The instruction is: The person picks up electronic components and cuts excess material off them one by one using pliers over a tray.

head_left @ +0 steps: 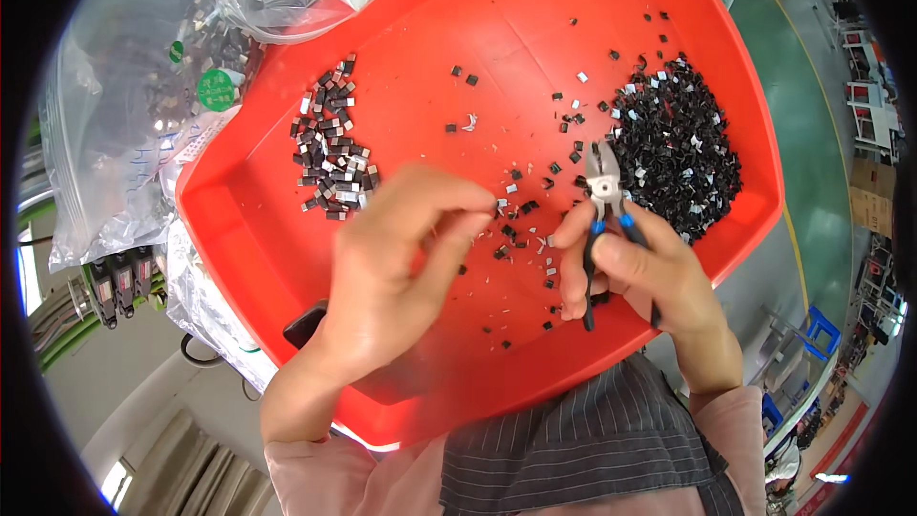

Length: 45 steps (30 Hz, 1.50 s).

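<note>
My right hand point(664, 272) is wrapped round a pair of cutting pliers point(604, 177) with black and blue handles, jaws pointing away from me. My left hand point(387, 263) is closed in a pinch over the middle of a red plastic tray point(411, 387). What its fingertips hold, if anything, is too small and blurred to make out. Scattered small black and white bits point(516, 234) lie between the hands. Beyond the left hand is a group of small black-and-silver connectors point(332, 139). A heap of black plastic pieces point(683, 139) spreads behind the pliers, on the right.
Clear plastic bags holding small metal parts stand past the tray's left side, one large bag point(134, 86) and another bag point(287, 0) over the far rim. A dark flat object point(306, 323) rests by the near left wall. Blue stools point(821, 333) stand on the floor at right.
</note>
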Motion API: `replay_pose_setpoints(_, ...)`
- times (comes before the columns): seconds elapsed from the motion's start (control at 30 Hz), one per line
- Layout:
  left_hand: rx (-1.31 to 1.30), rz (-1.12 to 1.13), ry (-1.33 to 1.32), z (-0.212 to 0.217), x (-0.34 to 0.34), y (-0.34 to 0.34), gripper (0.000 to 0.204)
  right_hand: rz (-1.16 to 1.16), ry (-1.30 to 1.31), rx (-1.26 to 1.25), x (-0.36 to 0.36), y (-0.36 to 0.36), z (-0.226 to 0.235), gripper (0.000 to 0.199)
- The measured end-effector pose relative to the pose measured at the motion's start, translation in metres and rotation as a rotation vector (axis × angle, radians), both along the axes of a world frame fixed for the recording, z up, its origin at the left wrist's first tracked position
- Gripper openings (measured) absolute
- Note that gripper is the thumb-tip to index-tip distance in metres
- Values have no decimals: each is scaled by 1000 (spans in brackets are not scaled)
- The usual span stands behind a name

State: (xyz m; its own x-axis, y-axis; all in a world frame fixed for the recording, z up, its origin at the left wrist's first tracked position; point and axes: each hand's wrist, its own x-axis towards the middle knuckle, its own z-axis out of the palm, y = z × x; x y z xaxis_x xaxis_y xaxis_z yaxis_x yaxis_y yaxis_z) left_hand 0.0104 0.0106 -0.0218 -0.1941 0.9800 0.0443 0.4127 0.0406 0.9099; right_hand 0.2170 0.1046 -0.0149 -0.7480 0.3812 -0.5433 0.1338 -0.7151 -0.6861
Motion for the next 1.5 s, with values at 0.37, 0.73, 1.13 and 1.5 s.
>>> replay_pose_setpoints(0.37,-199,-278,626,-41,36,-18,14,-27,82,22,3,-1,-2,24)
replay_pose_setpoints(0.73,-189,123,-782,4,7,-4,9,431,-147,718,-3,-15,-9,28)
replay_pose_setpoints(1.13,-169,35,-614,10,15,-11,26,218,-280,1315,-9,-22,-19,35)
replay_pose_setpoints(1.5,-75,88,-467,7,20,-13,24,238,-324,1467,-9,-23,-22,51)
